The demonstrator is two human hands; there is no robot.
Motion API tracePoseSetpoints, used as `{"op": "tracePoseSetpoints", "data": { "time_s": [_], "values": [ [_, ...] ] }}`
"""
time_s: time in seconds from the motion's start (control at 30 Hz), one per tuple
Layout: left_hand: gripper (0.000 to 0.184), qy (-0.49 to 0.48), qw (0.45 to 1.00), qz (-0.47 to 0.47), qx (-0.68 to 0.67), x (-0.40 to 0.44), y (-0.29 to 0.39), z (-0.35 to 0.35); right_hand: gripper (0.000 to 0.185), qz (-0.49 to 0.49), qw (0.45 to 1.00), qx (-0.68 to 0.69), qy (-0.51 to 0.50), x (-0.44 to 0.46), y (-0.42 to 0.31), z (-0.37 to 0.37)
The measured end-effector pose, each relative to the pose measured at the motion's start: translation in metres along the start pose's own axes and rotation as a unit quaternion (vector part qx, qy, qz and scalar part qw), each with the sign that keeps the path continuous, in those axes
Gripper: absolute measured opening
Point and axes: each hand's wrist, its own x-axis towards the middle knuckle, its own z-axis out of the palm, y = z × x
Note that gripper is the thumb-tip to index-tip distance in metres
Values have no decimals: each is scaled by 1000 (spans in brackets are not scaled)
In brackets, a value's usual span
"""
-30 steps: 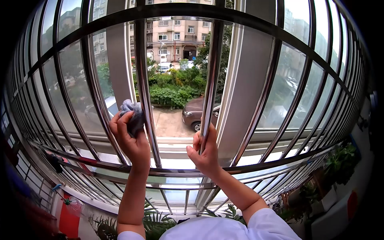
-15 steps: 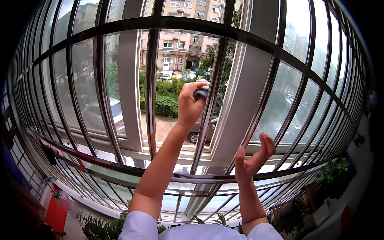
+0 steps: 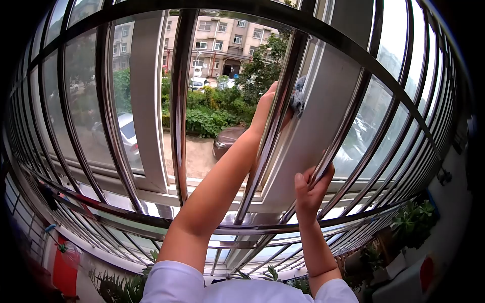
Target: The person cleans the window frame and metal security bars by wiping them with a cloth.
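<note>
My left hand (image 3: 269, 107) reaches up behind a shiny metal bar (image 3: 283, 96), which hides part of its fingers. A grey cloth (image 3: 298, 97) shows on the bar's right side, held in that hand and lying against the pale window frame (image 3: 323, 101). Lower and to the right, my right hand (image 3: 314, 194) is wrapped round another slanted metal bar (image 3: 348, 111), with the thumb in front on the left.
A curved horizontal rail (image 3: 252, 230) crosses below both hands, and an upper rail (image 3: 227, 14) arches above. Potted plants (image 3: 411, 219) stand at the lower right. A red object (image 3: 65, 267) is at lower left. Beyond the bars are a brown car (image 3: 227, 141) and shrubs.
My left hand has carried the cloth rightward from the left bars, past the middle opening, to the frame. My right hand let go of its earlier bar, moved right and closed on another.
</note>
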Motion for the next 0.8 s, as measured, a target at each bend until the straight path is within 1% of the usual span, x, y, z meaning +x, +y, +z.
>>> {"op": "tracePoseSetpoints", "data": {
  "time_s": [0.03,0.07,0.13,0.17,0.2,0.27,0.3,0.37,0.4,0.43,0.47,0.5,0.53,0.57,0.6,0.67,0.7,0.73,0.8],
  "values": [
    [33,-16,999,-27,-38,-14,2,-3,63,14,1000,19,3,0,-2,1],
    [33,-15,999,-30,-39,-29,5,-6,62,27,999,38,6,0,-3,1],
    [31,-76,982,-168,-48,-60,15,-13,62,42,998,49,1,0,-5,0],
    [31,-76,981,-171,-49,-76,14,-15,62,35,998,52,-4,1,-5,0],
    [30,-124,968,-217,6,-98,7,-15,62,30,998,56,-9,1,-5,0],
    [23,-176,955,-236,46,-134,-1,-22,65,17,998,55,-2,1,-5,0],
    [23,-216,929,-298,48,-134,2,-28,64,21,998,62,-3,1,-6,-1],
    [25,-237,921,-300,75,-121,1,-38,63,16,998,63,0,3,-1,-1],
    [27,-222,939,-243,99,-102,14,-45,63,12,998,66,-1,4,-2,-1],
    [37,-180,952,-246,38,-75,34,-52,63,36,996,86,-3,2,-5,-1],
    [37,-102,980,-171,-16,-51,53,-56,62,63,993,105,-5,0,-5,-1],
    [30,-41,993,-109,-16,-29,49,-50,63,56,993,107,-1,0,-3,0],
    [25,-55,977,-155,-137,-13,41,-46,63,59,993,105,-1,-1,0,0],
    [23,-73,975,-135,-161,5,41,-41,63,58,992,112,4,-2,3,0],
    [23,-33,982,-84,-163,17,41,-29,63,56,991,119,9,-2,5,0],
    [20,13,974,-42,-221,28,26,-8,63,48,994,96,6,-2,7,-1],
    [20,13,974,-46,-222,23,22,-7,62,45,993,106,5,-4,8,0],
    [16,-30,973,-98,-205,19,21,-9,62,43,992,115,6,-4,8,1],
    [9,-101,946,-188,-243,0,9,-6,61,43,996,83,6,-4,5,1]
  ]
}}
